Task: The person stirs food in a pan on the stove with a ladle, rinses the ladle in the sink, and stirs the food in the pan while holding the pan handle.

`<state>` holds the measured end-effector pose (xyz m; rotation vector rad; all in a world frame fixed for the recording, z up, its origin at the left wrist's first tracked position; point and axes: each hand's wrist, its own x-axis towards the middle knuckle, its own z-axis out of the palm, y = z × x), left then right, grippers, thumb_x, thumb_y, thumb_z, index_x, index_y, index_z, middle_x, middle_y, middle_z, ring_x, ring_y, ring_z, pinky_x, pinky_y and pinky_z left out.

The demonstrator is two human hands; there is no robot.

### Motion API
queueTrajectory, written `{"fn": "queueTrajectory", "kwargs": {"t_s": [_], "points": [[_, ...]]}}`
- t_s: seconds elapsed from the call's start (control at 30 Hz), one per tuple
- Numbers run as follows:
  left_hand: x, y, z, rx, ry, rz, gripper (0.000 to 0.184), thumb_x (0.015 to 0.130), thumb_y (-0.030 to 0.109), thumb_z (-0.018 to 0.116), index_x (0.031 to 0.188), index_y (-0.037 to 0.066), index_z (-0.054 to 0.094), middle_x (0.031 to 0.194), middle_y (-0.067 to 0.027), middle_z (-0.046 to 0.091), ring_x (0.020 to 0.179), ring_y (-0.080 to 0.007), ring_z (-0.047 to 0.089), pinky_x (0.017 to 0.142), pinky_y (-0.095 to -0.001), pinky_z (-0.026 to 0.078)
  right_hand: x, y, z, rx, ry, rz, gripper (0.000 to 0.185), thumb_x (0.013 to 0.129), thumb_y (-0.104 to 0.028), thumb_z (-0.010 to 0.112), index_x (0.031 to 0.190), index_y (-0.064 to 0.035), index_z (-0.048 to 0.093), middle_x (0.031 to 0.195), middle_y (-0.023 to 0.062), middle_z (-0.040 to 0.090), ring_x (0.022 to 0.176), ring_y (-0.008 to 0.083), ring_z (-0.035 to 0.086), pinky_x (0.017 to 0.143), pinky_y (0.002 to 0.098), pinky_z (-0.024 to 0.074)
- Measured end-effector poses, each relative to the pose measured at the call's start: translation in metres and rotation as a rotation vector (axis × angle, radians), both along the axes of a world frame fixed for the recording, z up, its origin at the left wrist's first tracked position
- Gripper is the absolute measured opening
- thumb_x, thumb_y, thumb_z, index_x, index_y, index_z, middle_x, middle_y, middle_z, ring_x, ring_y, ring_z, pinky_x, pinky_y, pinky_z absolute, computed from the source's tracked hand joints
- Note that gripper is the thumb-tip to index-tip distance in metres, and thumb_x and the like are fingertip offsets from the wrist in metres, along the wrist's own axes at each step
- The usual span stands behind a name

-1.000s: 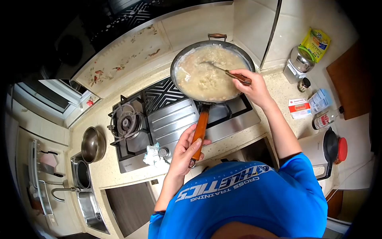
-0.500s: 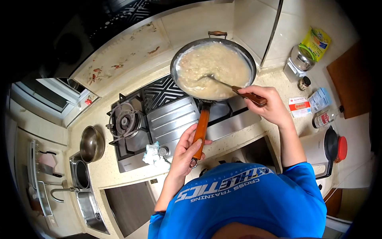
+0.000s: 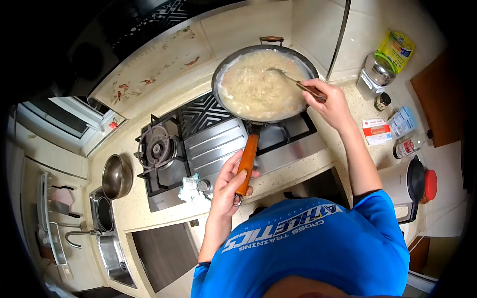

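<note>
A large dark wok [image 3: 217, 94] sits over the right side of the stove, filled with a pale, thick, soupy food [image 3: 261, 92]. My left hand [image 3: 229, 184] is wrapped round the orange-brown wooden handle [image 3: 250, 159] of the wok. In my right hand [image 3: 332, 103] is a wooden-handled ladle [image 3: 308, 89]; its metal head dips into the food near the middle right, so its full shape is hidden. A small second handle [image 3: 272, 39] stands on the wok's far rim.
The left burner [image 3: 157, 148] holds no pot. A crumpled cloth [image 3: 193, 190] lies by the stove knob. A metal bowl [image 3: 117, 176] stands near the sink [image 3: 113, 256]. At right are a red-and-white box [image 3: 376, 131], a small jar [image 3: 382, 101], a bottle [image 3: 407, 147] and a yellow bag [image 3: 397, 49].
The ladle has swept through the food, its head moving right and away from me. My right hand has shifted slightly up and left. My left hand keeps its hold on the handle.
</note>
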<state>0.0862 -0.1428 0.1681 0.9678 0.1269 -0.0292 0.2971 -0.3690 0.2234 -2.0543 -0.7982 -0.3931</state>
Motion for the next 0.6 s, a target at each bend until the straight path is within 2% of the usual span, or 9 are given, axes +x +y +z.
{"fn": "queueTrajectory", "kwargs": {"t_s": [0.17,0.23,0.3,0.43,0.5,0.6], "points": [[0.002,-0.001,0.006,0.038,0.012,0.012,0.05,0.09,0.007,0.049,0.137,0.007,0.033,0.128,-0.013,0.047,0.099,-0.0214,0.057,0.056,-0.0236,0.046,0.007,0.032,-0.001,0.084,0.015,0.074,0.022,0.081,-0.018,0.066,0.098,-0.0041,0.062,0.078,0.0144,0.066,0.069,0.0226,0.065,0.063,0.0292,0.0497],[0.002,0.001,0.01,0.06,0.013,-0.009,0.049,0.09,0.007,0.049,0.137,0.007,0.033,0.128,-0.0127,0.046,0.099,-0.0214,0.057,0.056,-0.0237,0.046,-0.003,0.037,0.005,-0.005,0.074,0.044,0.022,0.082,-0.016,0.065,0.099,-0.0034,0.062,0.08,0.0148,0.065,0.07,0.0229,0.065,0.064,0.0293,0.0495],[0.005,0.002,0.01,0.075,0.018,-0.043,0.049,0.09,0.007,0.049,0.137,0.008,0.033,0.129,-0.0123,0.046,0.1,-0.0214,0.057,0.057,-0.0237,0.046,-0.008,0.04,-0.001,0.059,0.052,0.139,0.021,0.082,-0.016,0.064,0.099,-0.0033,0.062,0.081,0.0151,0.065,0.068,0.0228,0.064,0.063,0.0292,0.0491],[0.008,0.002,0.01,0.11,-0.023,-0.046,0.05,0.09,0.006,0.048,0.137,0.008,0.033,0.13,-0.0118,0.046,0.101,-0.0207,0.056,0.058,-0.0238,0.046,-0.025,0.027,-0.013,0.036,0.119,0.166,0.022,0.08,-0.01,0.066,0.101,-0.0043,0.063,0.08,0.013,0.066,0.067,0.0196,0.065,0.06,0.0265,0.0495],[0.005,0.001,0.007,0.084,-0.012,-0.037,0.05,0.09,0.005,0.048,0.137,0.009,0.033,0.13,-0.0117,0.046,0.101,-0.0207,0.056,0.058,-0.024,0.046,-0.042,0.015,0.001,0.076,0.183,0.181,0.023,0.078,-0.006,0.066,0.101,-0.0043,0.063,0.079,0.0116,0.066,0.068,0.0182,0.066,0.061,0.0257,0.0504],[0.004,0.001,0.009,0.094,0.014,-0.02,0.051,0.089,0.006,0.048,0.138,0.009,0.032,0.132,-0.0124,0.045,0.102,-0.0218,0.056,0.057,-0.0241,0.047,-0.041,-0.008,0.002,-0.037,0.05,0.172,0.027,0.075,-0.003,0.065,0.102,-0.005,0.064,0.082,0.0124,0.067,0.072,0.0194,0.067,0.065,0.0273,0.0522]]}}
